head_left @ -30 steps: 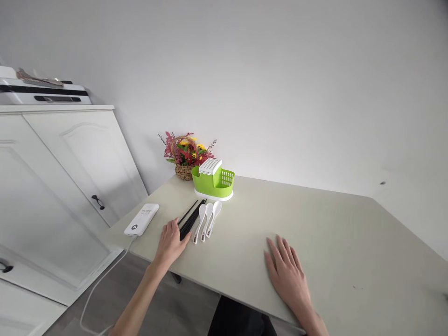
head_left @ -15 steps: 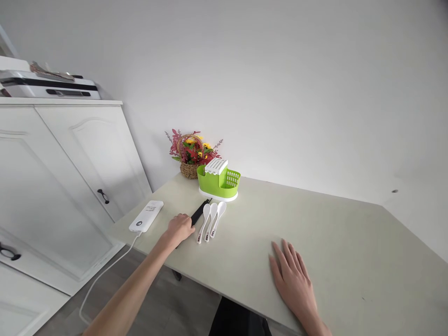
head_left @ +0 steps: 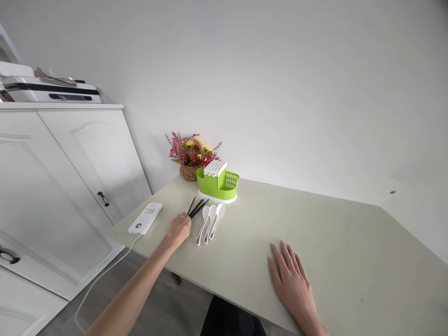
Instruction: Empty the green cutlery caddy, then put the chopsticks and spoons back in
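My left hand (head_left: pixel 180 226) is closed around several black chopsticks (head_left: pixel 198 208), whose thin ends fan out beyond the fingers toward the back of the table. Just right of them, three white spoons (head_left: pixel 210 223) lie side by side with their bowls pointing away from me. Behind the spoons stands a green cutlery holder (head_left: pixel 216 185) with a slotted white top and a white base. My right hand (head_left: pixel 291 280) rests palm down on the table, fingers stretched out, holding nothing.
A white power bank (head_left: pixel 146 218) with a cable lies on the pale table (head_left: pixel 315 219) at the left. A wicker flower basket (head_left: pixel 189 172) stands behind the holder against the wall. White cabinets (head_left: pixel 84 186) flank the table's left side.
The black chopsticks, bunched together before, now spread apart at their far ends in my left hand. My right hand has stayed flat in place; the view has shifted slightly.
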Tool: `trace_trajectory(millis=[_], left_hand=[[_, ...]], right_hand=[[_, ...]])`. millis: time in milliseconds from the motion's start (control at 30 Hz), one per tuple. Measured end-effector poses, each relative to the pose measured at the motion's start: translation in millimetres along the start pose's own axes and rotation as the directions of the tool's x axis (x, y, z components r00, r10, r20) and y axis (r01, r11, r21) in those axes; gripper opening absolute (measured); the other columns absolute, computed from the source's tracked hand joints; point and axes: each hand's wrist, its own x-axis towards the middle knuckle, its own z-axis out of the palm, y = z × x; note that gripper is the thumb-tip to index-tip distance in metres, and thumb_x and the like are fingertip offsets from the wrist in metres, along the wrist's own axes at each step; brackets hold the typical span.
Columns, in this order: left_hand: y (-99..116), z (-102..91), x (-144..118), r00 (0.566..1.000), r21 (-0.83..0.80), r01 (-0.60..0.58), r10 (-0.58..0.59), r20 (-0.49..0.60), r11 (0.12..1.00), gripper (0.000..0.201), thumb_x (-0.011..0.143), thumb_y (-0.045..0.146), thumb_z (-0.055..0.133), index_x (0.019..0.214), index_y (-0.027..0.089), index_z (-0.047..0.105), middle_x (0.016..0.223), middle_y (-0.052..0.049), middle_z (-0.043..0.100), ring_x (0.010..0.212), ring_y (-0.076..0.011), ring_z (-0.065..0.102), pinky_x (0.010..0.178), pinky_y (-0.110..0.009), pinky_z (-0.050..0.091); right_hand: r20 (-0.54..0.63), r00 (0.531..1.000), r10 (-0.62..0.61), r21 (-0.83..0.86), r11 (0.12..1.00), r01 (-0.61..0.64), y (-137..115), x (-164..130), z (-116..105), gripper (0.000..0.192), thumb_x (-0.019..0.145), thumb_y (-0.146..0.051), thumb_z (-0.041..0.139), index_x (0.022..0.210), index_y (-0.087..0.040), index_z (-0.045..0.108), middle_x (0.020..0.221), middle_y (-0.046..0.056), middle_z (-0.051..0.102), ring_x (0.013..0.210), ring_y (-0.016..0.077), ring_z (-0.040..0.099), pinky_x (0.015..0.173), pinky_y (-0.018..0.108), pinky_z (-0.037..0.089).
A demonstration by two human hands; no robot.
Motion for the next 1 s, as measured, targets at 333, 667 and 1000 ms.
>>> trace_trajectory(millis=[333,667,1000], left_hand=[[-19,6.7,-30,0.990,-0.240,0.057,-0.086,-0.114,0.969,0.034,0.108,0.036,0.030,0.104,0.016,0.057,0.084,-0.011,0.072,0.082,-0.0268,0.073,0.069,-0.031,0.049],[153,14.7,-92,0.880,-0.868,-0.394,0.397,-0.261,0.301,0.043,0.105,0.058,0.037,0.084,0.022,0.049,0.059,0.006,0.043,0.051,-0.0116,0.041,0.051,-0.024,0.029],[213,41.0,-93,0.777,-0.761,-0.582,0.471,-0.417,0.286,0.024,0.107,0.041,0.036,0.100,0.022,0.049,0.069,0.003,0.052,0.052,-0.0151,0.046,0.055,-0.028,0.030]], right_hand=[[-0.014,1.000,-0.016,0.033,0.999,0.016,2,0,1,0.067,0.105,-0.056,0.023,0.156,-0.022,0.050,0.168,0.004,0.037,0.158,0.0271,0.026,0.129,0.050,0.024],[0.237,0.971,-0.018,0.785,0.593,-0.180,-5,35,-61,0.060,0.099,-0.065,0.045,0.142,-0.028,0.062,0.150,0.011,0.061,0.142,0.0321,0.053,0.115,0.051,0.045],[0.208,0.978,-0.030,0.967,0.155,-0.201,-78,103,-143,0.049,0.089,-0.063,0.068,0.070,-0.025,0.045,0.058,-0.007,0.038,0.055,0.0111,0.039,0.059,0.027,0.041]])
